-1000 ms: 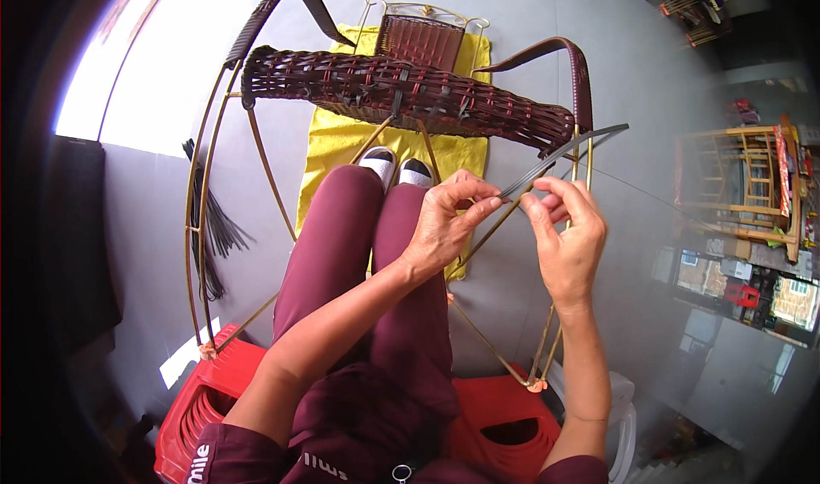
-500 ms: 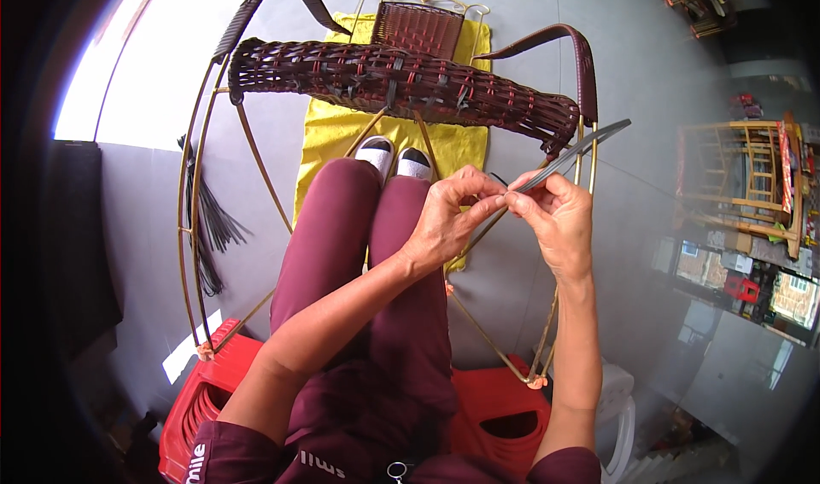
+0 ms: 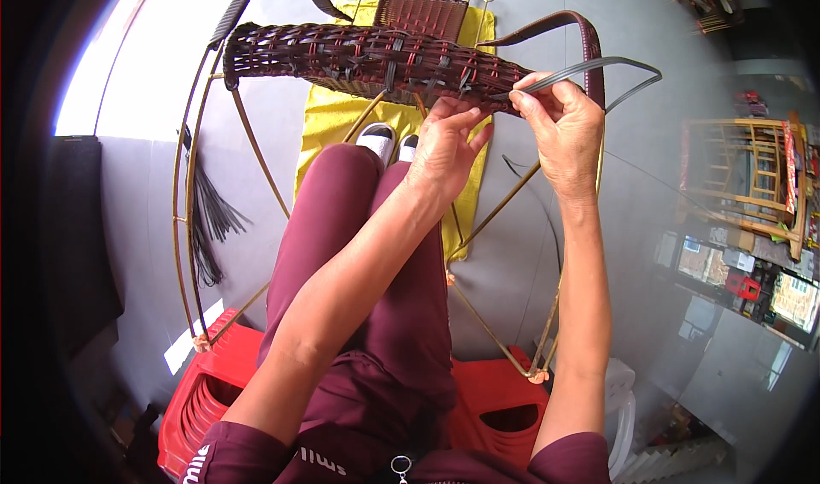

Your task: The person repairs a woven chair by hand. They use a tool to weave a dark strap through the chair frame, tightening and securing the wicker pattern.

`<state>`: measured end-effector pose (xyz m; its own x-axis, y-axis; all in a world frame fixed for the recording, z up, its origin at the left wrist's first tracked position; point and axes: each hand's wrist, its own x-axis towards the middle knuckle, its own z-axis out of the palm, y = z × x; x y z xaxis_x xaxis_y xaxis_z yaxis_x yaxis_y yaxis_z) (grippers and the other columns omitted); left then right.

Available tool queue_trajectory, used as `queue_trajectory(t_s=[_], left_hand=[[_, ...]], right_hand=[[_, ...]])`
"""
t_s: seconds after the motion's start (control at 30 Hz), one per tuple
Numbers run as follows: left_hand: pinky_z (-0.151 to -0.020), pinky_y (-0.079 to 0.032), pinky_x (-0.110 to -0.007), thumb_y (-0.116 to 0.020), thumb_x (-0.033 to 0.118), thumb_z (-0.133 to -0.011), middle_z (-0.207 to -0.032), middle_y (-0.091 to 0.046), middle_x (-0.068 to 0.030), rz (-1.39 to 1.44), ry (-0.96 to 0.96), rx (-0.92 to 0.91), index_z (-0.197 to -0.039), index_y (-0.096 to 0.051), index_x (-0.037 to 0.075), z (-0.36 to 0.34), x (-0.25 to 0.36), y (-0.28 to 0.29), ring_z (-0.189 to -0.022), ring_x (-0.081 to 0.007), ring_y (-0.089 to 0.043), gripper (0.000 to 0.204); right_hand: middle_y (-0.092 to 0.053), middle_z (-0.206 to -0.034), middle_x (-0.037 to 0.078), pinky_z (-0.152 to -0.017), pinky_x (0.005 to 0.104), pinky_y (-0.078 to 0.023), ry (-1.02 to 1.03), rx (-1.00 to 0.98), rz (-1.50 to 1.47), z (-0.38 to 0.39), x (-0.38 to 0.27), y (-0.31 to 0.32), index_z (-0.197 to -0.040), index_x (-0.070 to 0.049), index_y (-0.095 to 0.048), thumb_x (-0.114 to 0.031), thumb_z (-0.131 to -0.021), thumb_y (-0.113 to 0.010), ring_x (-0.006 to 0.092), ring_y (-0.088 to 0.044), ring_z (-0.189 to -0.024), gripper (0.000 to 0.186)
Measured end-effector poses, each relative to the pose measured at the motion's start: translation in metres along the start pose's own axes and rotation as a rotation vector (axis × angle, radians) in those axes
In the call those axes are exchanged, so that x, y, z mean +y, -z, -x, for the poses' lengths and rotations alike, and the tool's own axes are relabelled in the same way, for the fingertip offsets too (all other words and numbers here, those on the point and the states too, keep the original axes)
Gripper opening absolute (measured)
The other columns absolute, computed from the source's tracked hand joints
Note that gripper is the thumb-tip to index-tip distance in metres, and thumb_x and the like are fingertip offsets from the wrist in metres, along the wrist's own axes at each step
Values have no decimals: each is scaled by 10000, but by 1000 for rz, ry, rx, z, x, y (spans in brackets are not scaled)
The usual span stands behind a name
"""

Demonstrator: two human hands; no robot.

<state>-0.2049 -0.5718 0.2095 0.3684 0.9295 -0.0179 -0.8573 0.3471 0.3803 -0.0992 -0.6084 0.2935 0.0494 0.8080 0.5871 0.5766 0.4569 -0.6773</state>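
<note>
A chair with a brass-coloured metal frame and a dark brown woven wicker part (image 3: 342,52) stands in front of my legs. Short grey strip ends poke from the weave. My right hand (image 3: 568,138) is at the right end of the weave, thumb and fingers pinching a flat dark grey plastic strip (image 3: 628,60). The strip's free length loops out to the right, and its tip meets the wicker. My left hand (image 3: 446,146) is at the lower edge of the weave, fingers apart, holding nothing visible. Its fingertips are close to the wicker; whether they touch is unclear.
Black strips (image 3: 209,202) hang in a bundle from the frame's left side. Red plastic stools (image 3: 209,373) are on both sides of me. Under the chair lies a yellow cloth (image 3: 320,134). At the right stands a wooden rack-like frame (image 3: 752,176).
Both hands have parted and moved up to the wicker. The strip, earlier between both hands, is now in the right hand alone, looped outward. My left fingers have spread.
</note>
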Motion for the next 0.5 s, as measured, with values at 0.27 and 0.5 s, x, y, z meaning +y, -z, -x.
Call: queue_trajectory(t_s=[0.27, 0.5], left_hand=[[-963, -357, -388, -496, -24, -795, -1088, -547, -45, 72, 9, -108, -1028, -488, 110, -6, 2, 1, -1051, -191, -505, 269], [-966, -384, -384, -503, -44, -778, -1068, -552, -44, 7, -55, -81, -1042, -483, 85, -5, 1, 1, -1037, -174, -509, 295]], right_hand=[[-622, -754, 61, -628, 242, -500, 126, -45, 239, -9, -10, -2, -821, -7, -610, 16, -737, -636, 124, -613, -674, 91], [-615, -738, 53, -582, 245, -479, 313, -48, 345, -6, -7, -7, -812, -7, -609, 25, -725, -642, 126, -594, -632, 99]])
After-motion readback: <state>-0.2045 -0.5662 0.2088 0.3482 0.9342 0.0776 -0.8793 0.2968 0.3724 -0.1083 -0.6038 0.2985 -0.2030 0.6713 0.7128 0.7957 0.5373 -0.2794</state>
